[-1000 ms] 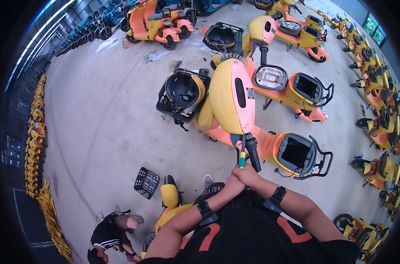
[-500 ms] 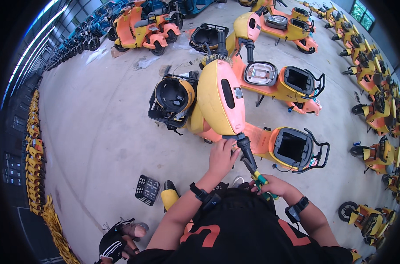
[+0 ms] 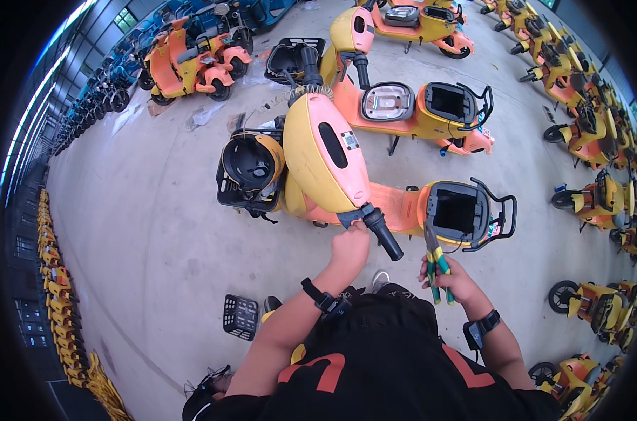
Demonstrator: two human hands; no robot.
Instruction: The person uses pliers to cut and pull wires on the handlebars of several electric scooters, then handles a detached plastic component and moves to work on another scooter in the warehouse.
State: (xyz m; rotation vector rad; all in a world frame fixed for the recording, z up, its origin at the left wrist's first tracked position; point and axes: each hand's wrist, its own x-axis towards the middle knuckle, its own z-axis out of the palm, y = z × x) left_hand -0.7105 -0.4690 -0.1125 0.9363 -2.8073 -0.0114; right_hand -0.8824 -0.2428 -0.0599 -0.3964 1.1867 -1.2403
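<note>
My right hand point(image 3: 458, 282) grips pliers point(image 3: 437, 265) by their green and yellow handles, the dark jaws pointing away from me toward the scooter's seat frame. My left hand point(image 3: 350, 247) is closed at the underside of the handlebar, by a small dark part point(image 3: 348, 218) beside the black grip point(image 3: 383, 235); what its fingertips hold is hidden. The yellow and pink scooter point(image 3: 323, 154) stands in front of me with its front to the left. A yellow helmet with a black lining point(image 3: 251, 162) lies in its front basket point(image 3: 235, 196). Its seat opening point(image 3: 458, 212) is uncovered.
Another yellow and pink scooter point(image 3: 430, 119) stands just beyond. A loose black basket point(image 3: 240, 317) lies on the floor at lower left, near a partly visible person point(image 3: 209, 393). Rows of scooters line the right point(image 3: 585, 126) and far left point(image 3: 55, 274); more are parked behind.
My right hand has lifted the pliers away from my waist, turning their jaws forward. My left hand stays by the handlebar, now more closed. The whole view has shifted.
</note>
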